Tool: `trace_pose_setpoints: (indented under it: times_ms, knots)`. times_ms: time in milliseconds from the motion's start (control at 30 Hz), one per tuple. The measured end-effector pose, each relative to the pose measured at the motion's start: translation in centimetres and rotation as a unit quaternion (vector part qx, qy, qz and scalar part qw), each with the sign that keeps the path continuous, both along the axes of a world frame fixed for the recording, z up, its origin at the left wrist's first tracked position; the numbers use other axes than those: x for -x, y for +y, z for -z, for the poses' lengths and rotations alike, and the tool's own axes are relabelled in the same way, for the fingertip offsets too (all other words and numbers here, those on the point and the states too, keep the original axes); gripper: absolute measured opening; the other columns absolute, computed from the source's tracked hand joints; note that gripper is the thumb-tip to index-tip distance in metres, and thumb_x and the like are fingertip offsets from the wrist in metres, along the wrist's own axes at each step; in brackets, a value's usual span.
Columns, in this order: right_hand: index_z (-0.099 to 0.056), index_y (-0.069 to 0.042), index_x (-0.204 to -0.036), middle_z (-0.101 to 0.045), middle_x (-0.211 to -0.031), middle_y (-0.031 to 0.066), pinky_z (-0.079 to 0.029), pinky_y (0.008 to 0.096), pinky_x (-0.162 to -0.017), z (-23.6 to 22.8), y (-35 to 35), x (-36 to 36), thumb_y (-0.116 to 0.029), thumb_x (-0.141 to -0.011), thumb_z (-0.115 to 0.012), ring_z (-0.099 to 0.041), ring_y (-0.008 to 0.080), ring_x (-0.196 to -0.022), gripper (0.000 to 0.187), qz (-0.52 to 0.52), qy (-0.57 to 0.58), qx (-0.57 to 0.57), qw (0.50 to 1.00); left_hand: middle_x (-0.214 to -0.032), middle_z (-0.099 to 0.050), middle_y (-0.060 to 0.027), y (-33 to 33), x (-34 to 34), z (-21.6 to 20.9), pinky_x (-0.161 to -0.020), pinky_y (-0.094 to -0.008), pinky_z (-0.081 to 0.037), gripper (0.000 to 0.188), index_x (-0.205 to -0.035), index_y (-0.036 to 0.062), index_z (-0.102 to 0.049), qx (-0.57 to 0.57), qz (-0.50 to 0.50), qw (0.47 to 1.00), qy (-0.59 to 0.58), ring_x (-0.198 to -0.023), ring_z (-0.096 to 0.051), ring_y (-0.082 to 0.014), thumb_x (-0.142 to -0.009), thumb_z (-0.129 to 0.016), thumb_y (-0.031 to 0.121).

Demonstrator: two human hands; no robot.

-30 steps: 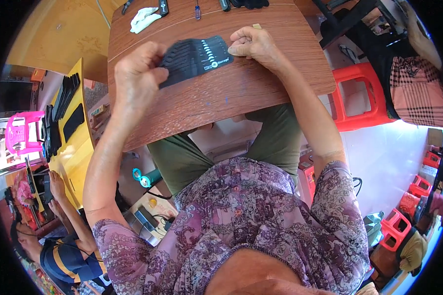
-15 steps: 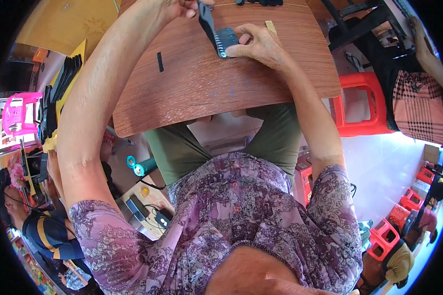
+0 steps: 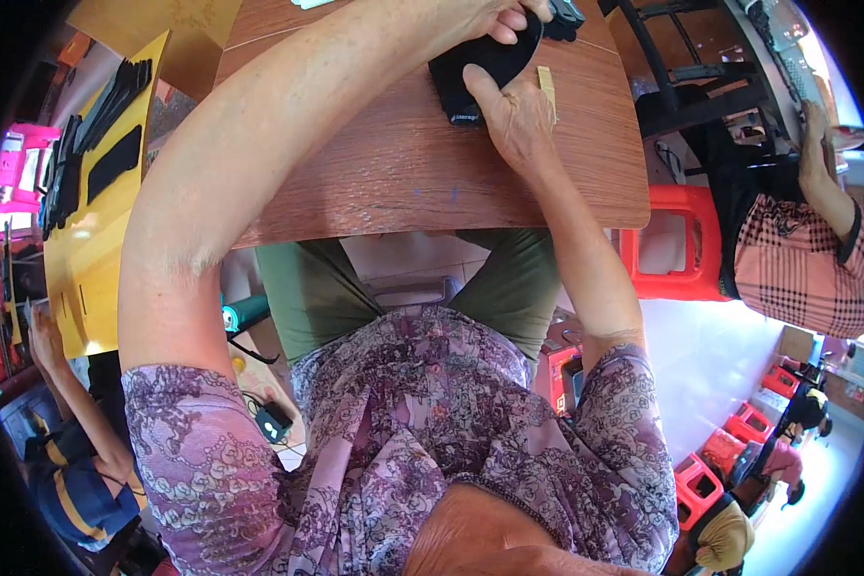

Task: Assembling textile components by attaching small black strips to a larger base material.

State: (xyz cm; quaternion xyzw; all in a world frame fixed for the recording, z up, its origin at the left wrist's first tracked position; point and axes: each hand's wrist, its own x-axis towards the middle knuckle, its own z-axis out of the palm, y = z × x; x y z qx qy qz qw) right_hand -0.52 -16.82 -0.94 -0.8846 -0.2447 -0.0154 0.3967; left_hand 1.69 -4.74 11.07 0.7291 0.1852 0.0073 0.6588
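A black, flat, flexible piece [image 3: 466,79], apparently folded over on itself, is held above the brown wooden table [image 3: 374,187]. It has small pale print at its near corner. My left hand [image 3: 514,21] reaches across to the upper right, its curled fingers gripping the piece's far end; the top of that hand is cut off by the picture's edge. My right hand [image 3: 520,120] pinches the piece from the right, thumb lying on top. The other right fingers are mostly hidden. Beside the right hand lies a narrow yellowish strip [image 3: 547,91].
Dark items [image 3: 564,19] lie at the table's far side. To the left, a yellow board [image 3: 96,278] carries several black pieces [image 3: 115,163], near a co-worker's arm [image 3: 62,360]. A red stool [image 3: 677,240] stands at right, beside a person in checked cloth [image 3: 787,264].
My left hand has swung right with the piece's far end, folding it over so its row of light marks is hidden. My left forearm now covers where the small black strip lay.
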Motion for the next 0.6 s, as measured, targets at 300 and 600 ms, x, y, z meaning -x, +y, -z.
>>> trace_pose_setpoints:
  times_ms: [300, 600]
  knots:
    - [-0.058, 0.009, -0.096, -0.067, -0.086, 0.0224, -0.053, 0.0286, -0.052, -1.6, -0.6, -1.5, -0.038, -0.085, -0.058, -0.070, 0.0281, -0.071, 0.048, 0.051, 0.282, -0.242, 0.927, -0.074, -0.066, -0.0057, 8.7, 4.4, 9.6, -0.062, -0.0299, -0.049, 0.015, -0.091, 0.0026, -0.066, -0.203, 0.038, 0.966, -0.159, -0.065, -0.063, -0.0164, -0.077, -0.065, 0.009]
    - [-0.054, 0.017, -0.106, -0.065, -0.094, 0.0253, -0.056, 0.0309, -0.057, -1.1, -2.1, -1.4, -0.040, -0.085, -0.059, -0.070, 0.0328, -0.075, 0.061, 0.056, 0.282, -0.294, 0.911, -0.098, -0.067, -0.0101, 6.0, 8.5, 13.4, -0.080, -0.0365, -0.050, 0.022, -0.101, 0.0052, -0.067, -0.437, 0.057, 0.859, -0.262, -0.088, -0.065, -0.0291, -0.080, -0.064, 0.010]
